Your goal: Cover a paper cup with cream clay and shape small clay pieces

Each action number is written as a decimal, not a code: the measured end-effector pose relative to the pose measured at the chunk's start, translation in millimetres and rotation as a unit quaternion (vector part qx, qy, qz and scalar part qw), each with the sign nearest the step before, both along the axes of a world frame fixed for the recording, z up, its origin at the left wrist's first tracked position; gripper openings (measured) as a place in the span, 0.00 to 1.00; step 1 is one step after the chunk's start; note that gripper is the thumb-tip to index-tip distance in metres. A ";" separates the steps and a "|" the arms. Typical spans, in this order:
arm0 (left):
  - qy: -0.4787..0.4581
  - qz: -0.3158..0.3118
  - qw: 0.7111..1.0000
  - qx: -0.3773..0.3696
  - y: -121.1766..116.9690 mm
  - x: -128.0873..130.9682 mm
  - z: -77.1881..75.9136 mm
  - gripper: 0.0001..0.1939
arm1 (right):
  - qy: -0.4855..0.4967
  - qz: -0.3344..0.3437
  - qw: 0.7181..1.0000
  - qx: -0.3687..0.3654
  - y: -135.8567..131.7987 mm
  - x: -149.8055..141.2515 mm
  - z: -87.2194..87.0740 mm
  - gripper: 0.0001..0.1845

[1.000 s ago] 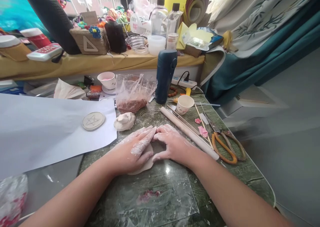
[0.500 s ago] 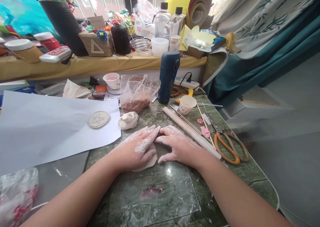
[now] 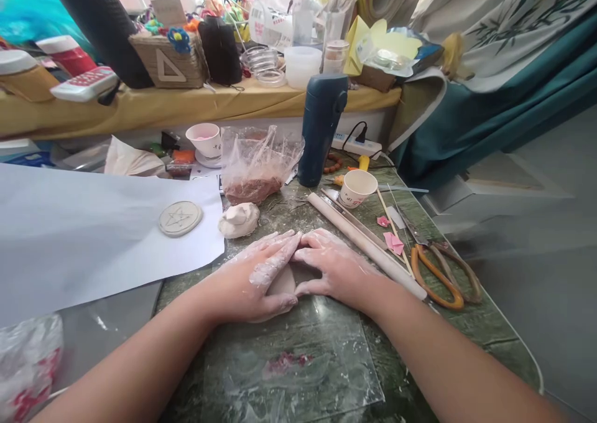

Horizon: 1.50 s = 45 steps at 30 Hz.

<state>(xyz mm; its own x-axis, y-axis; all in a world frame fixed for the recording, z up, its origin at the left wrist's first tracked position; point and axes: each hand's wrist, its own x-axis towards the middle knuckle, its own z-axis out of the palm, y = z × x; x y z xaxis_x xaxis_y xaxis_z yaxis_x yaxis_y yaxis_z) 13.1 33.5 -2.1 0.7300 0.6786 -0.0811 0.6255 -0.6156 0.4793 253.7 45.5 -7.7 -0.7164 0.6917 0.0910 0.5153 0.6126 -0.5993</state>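
Note:
My left hand (image 3: 254, 280) and my right hand (image 3: 333, 267) lie side by side on a flat slab of pale clay (image 3: 282, 281) on the green marbled table (image 3: 466, 323). Both hands are smeared with white clay, fingers stretched and pressed flat on the slab, fingertips meeting at the top. Most of the slab is hidden under them. A lump of white clay (image 3: 239, 219) sits just beyond my left hand. A wooden rolling pin (image 3: 368, 246) lies close by my right hand.
A white paper sheet (image 3: 93, 236) carries a round clay disc with a star (image 3: 180, 218). Behind stand a plastic bag of brown clay (image 3: 254, 168), a dark blue bottle (image 3: 321, 127), a paper cup (image 3: 357, 188), orange-handled scissors (image 3: 443, 274) and a cluttered yellow shelf (image 3: 186, 109).
The thumbs have drawn closer together over the slab, covering more of it. The camera has tilted slightly; the hands stay in place.

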 end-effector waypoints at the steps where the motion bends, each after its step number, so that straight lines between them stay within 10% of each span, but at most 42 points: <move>1: -0.002 0.000 1.000 0.002 0.4 0.3 -0.2 0.49 | 0.003 0.004 1.000 -0.002 0.9 1.1 -0.4 0.26; 7: -0.080 -0.012 0.997 -0.008 2.2 -5.5 -2.1 0.41 | 0.071 -0.023 0.997 -0.033 -4.5 10.3 -1.3 0.22; 11: -0.254 0.095 0.960 -0.069 2.9 -10.7 -0.8 0.24 | 0.232 -0.163 0.950 -0.127 -33.9 -8.3 3.1 0.20; 15: -0.508 0.265 0.804 -0.162 3.1 -4.7 7.9 0.24 | 0.486 -0.298 0.772 -0.281 -59.3 -44.0 -3.1 0.25; 17: -0.586 0.321 0.719 -0.191 -1.2 -0.4 11.1 0.26 | 0.525 -0.303 0.741 -0.290 -58.4 -57.8 -8.9 0.28; 21: -0.617 0.362 0.674 -0.186 -18.6 4.1 1.6 0.26 | 0.502 -0.284 0.767 -0.281 -41.6 -76.4 -17.0 0.35; 27: -0.567 0.308 0.740 -0.188 -31.2 7.3 -20.6 0.30 | 0.462 -0.234 0.810 -0.275 -37.2 -94.0 -26.8 0.33; 31: -0.583 0.295 0.725 -0.219 -30.3 -2.1 -15.5 0.29 | 0.430 -0.229 0.832 -0.266 -38.9 -80.8 -20.1 0.31; 36: -0.562 0.281 0.746 -0.220 -27.4 -19.1 -9.8 0.24 | 0.199 -0.201 0.949 -0.136 -44.6 -51.3 -3.3 0.25; 42: -0.586 0.334 0.691 -0.260 -22.1 -19.6 -10.4 0.24 | -0.052 -0.089 0.994 -0.029 -59.7 -63.2 0.6 0.59; 45: -0.594 0.345 0.680 -0.255 -20.1 -18.7 -14.6 0.23 | -0.098 -0.082 0.992 -0.005 -63.0 -82.8 -1.6 0.59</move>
<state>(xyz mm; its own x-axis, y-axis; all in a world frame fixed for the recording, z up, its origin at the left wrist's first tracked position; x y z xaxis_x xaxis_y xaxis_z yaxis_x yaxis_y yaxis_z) -5.6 13.4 -16.7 0.0078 0.9978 -0.0664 -0.3340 0.0651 0.9403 170.9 -17.5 -9.3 -0.5981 0.8001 -0.0455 0.7142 0.5064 -0.4832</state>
